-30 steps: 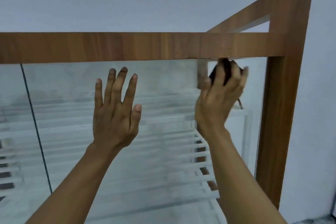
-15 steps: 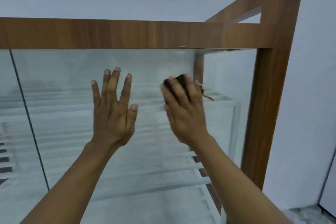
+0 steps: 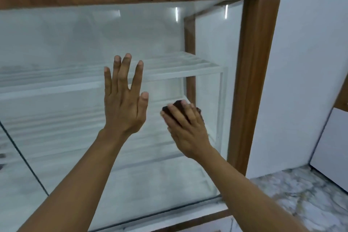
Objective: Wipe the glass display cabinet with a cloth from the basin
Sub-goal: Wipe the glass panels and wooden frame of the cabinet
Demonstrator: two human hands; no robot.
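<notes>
I see right hand (image 3: 188,130) pressing dark cloth (image 3: 177,107) flat onto glass (image 3: 66,43) to scrub | left hand (image 3: 125,103) beside it, splayed, empty, bracing pane

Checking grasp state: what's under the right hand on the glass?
A dark cloth, pressed against the glass panel by the right hand. Only its top edge shows past the fingers; the rest is covered, so its extent can't be told.
</notes>
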